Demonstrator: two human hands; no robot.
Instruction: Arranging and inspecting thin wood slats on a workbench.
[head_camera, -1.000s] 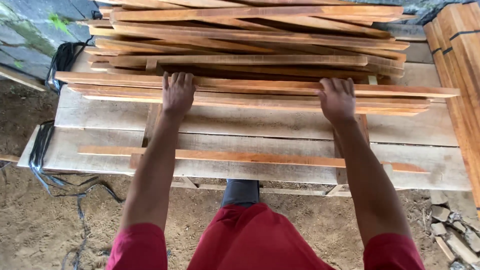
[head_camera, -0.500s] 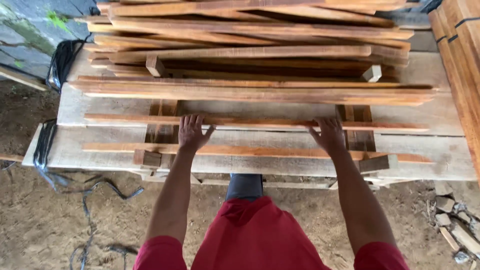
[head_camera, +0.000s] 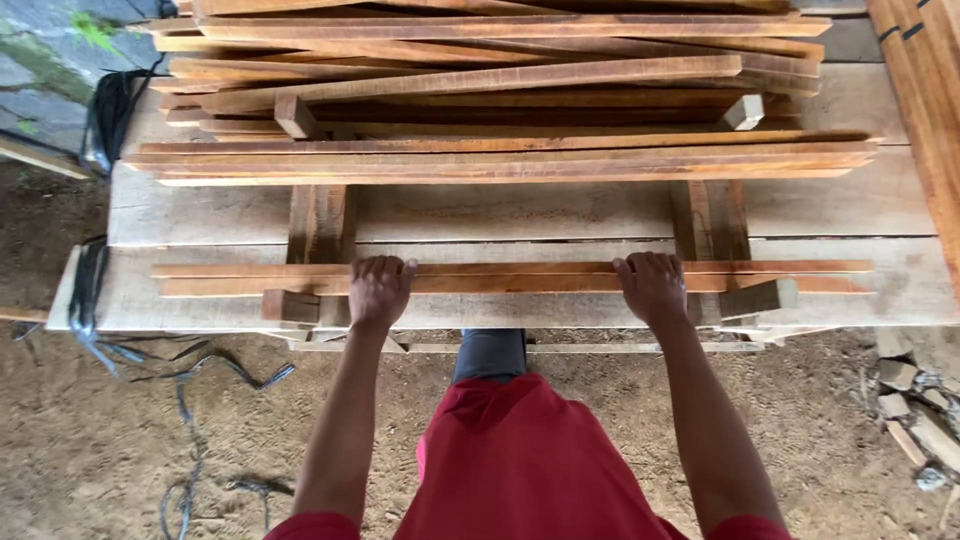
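Two thin slats (head_camera: 520, 277) lie side by side at the near edge of the desk (head_camera: 200, 215) — the big stack (head_camera: 500, 100) behind is untouched. The left hand (head_camera: 378, 290) and right hand (head_camera: 652, 287) rest well apart, fingers curled over them.

Slats (head_camera: 510, 277) under the hands are reddish-orange with paler streaks. Stack (head_camera: 500, 90) at 12 o'clock is the same warm orange-brown. Bench boards (head_camera: 520, 212) are pale grey-tan, shirt (head_camera: 520, 460) is red, straps (head_camera: 110, 110) at 10 o'clock are black.
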